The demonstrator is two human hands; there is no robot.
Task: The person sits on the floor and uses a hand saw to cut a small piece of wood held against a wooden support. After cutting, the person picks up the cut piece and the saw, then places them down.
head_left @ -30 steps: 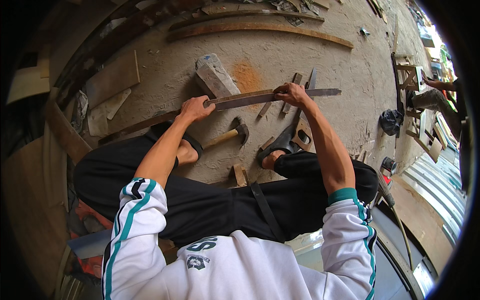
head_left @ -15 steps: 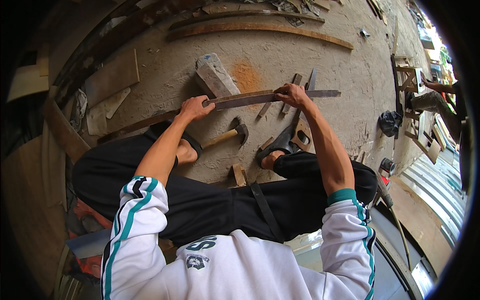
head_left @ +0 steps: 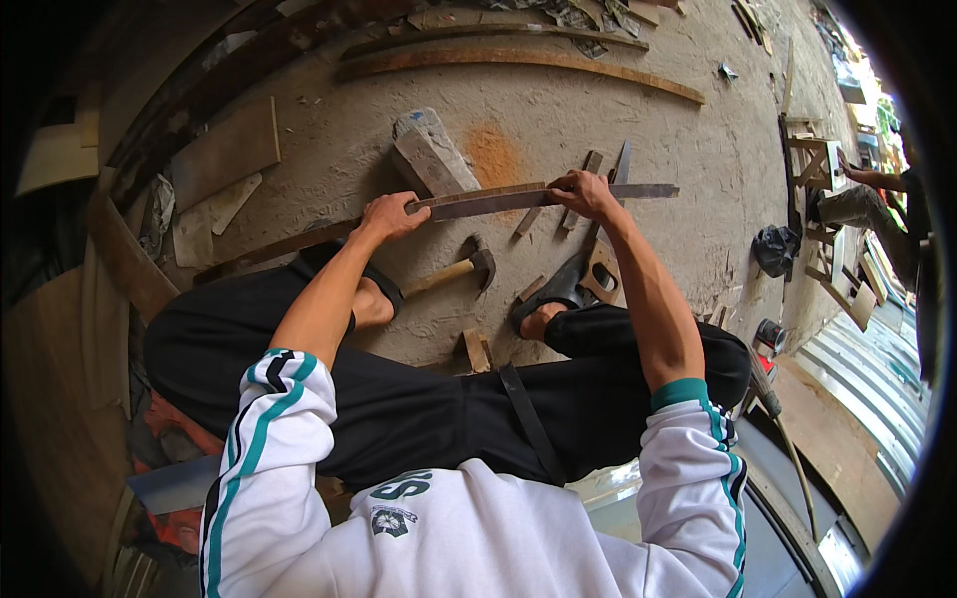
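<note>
A long narrow wooden strip [head_left: 284, 245] runs from beside my left knee across in front of me. Along its near side lies a dark, flat, ruler-like strip [head_left: 488, 204], reaching right past my fingers. My left hand [head_left: 392, 216] is closed around the wooden strip at the dark strip's left end. My right hand [head_left: 586, 194] pinches both strips together near the wood's right end. Beyond them a pale block [head_left: 429, 154] rests on the ground, partly behind the wood. Between my feet lies a claw hammer [head_left: 454, 272]; a handsaw [head_left: 601, 274] lies by my right foot.
Small wood pieces [head_left: 528, 219] lie near the saw. Long boards [head_left: 518, 60] lie at the far side, flat panels [head_left: 227, 149] at left. Orange powder [head_left: 491, 154] marks the ground. At right are a black plastic bag [head_left: 776, 249], a can [head_left: 769, 334] and another person [head_left: 867, 204].
Both hands and the two strips stay almost in place, with only a very slight shift. At the far right, the other person's arm and leg have moved a little.
</note>
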